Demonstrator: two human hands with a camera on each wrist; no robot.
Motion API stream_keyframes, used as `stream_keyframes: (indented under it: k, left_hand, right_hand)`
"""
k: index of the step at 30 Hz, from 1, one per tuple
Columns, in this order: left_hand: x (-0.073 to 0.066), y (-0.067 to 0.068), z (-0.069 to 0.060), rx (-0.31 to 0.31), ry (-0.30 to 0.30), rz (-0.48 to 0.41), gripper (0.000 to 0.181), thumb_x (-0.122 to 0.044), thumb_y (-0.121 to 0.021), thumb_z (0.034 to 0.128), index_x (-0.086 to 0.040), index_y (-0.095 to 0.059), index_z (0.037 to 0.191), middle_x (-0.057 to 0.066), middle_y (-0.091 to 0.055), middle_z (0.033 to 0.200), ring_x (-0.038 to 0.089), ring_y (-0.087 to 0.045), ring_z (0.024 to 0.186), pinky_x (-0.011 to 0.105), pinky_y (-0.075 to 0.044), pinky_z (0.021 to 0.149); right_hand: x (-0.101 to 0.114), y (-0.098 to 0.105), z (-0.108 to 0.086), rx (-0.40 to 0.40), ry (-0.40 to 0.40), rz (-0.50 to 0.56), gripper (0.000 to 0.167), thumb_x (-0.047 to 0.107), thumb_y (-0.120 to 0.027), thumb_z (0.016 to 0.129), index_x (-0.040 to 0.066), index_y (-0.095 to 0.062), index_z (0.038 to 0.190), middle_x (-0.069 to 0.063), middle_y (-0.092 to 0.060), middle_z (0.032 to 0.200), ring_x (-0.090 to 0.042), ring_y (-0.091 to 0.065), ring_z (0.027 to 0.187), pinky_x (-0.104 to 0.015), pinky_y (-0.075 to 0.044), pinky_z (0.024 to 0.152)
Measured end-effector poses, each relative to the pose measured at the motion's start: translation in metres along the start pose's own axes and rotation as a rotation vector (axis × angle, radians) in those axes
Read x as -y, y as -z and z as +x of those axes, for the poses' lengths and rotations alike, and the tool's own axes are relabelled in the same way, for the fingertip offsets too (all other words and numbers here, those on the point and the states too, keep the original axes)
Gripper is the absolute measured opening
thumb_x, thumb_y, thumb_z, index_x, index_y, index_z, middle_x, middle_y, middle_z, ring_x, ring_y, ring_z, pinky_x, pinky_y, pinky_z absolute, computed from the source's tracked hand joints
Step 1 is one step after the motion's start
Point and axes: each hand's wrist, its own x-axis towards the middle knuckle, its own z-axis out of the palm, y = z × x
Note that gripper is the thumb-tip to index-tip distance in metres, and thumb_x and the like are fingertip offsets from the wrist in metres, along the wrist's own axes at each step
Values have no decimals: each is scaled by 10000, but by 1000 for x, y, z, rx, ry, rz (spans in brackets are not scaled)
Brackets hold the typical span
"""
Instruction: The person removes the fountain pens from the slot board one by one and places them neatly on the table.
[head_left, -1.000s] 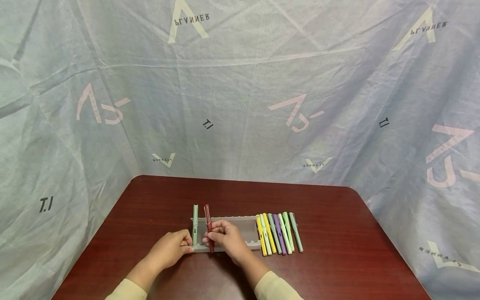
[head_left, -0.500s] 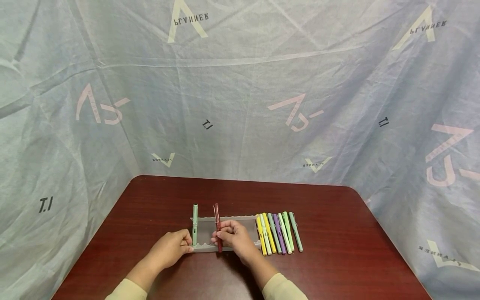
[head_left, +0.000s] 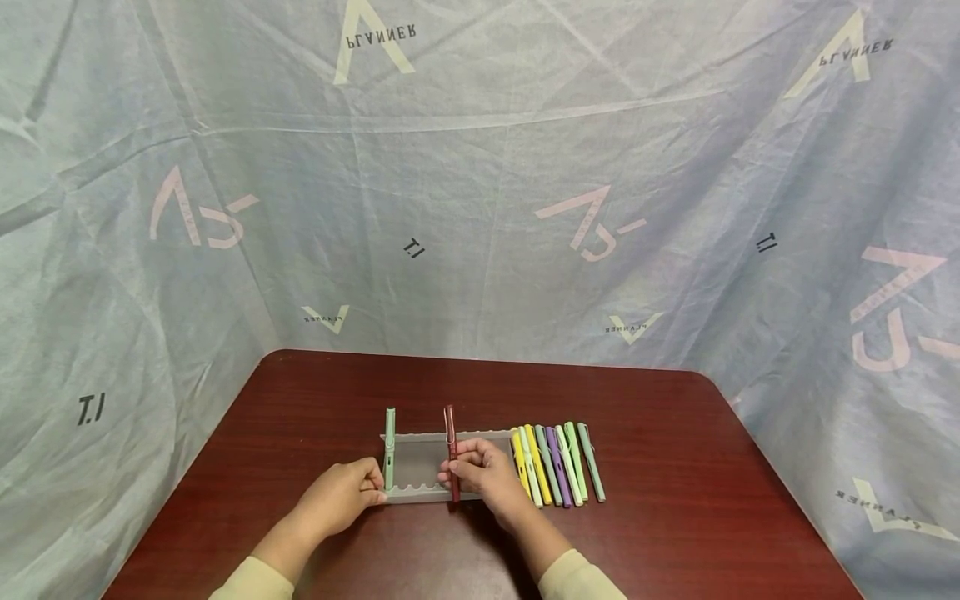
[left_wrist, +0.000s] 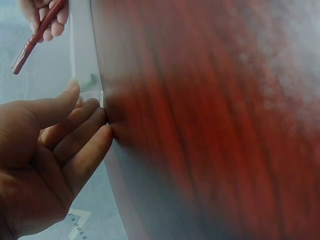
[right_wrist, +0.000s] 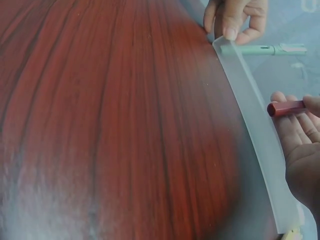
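A dark red pen with a metal clip is pinched between the thumb and fingers of my right hand, above a frosted clear pen tray with scalloped edges. My left hand pinches the tray's near left corner; the right wrist view shows its thumb on the rim. A mint green pen lies across the tray's left end, reaching past the far edge. The right wrist view shows the end of the red pen over the tray. My right hand hides part of the tray's right side.
Right of the tray several pens lie side by side, among them a yellow pen, a purple pen and a grey-green pen. They stand on a dark red wooden table. A printed grey cloth hangs behind it.
My right hand has moved to the right along the tray with the red pen in its grip. The left hand and the mint green pen stay in place.
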Motion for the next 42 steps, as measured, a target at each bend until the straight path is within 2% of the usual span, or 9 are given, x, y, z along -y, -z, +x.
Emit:
stream_keyframes:
  k: [18,34,37,42]
  left_hand:
    - [-2,2,0,0,0,11,207,-245,-787,810,-218,-583,827,-158,-629,724,43,-504,638,297,-432,653]
    - [-3,2,-1,30,41,-10,203,-225,-781,819,-215,-578,829,-143,-639,738,66,-511,649,320,-432,667]
    - [-3,2,-1,27,33,-9,202,-226,-780,820,-216,-579,828,-147,-632,727,62,-508,646,314,-430,664]
    - [-3,3,-1,17,16,-7,199,-220,-780,821,-217,-581,826,-151,-628,721,55,-505,642,308,-429,659]
  right_hand:
    - [5,33,-15,-49,7,7,345,49,-650,930,-95,-468,1184,-194,-677,1015,-291,-712,918,-446,-554,851]
    - [13,63,-29,-140,8,-19,347,31,-641,930,-102,-445,1183,-305,-636,1070,-357,-701,939,-482,-548,854]
    - [15,70,-31,-152,10,-26,335,24,-626,937,-108,-441,1183,-307,-639,1068,-339,-703,925,-463,-558,834]
    - [22,89,-36,-208,25,-104,327,60,-635,939,-101,-478,1177,-305,-657,1073,-288,-701,898,-348,-561,732]
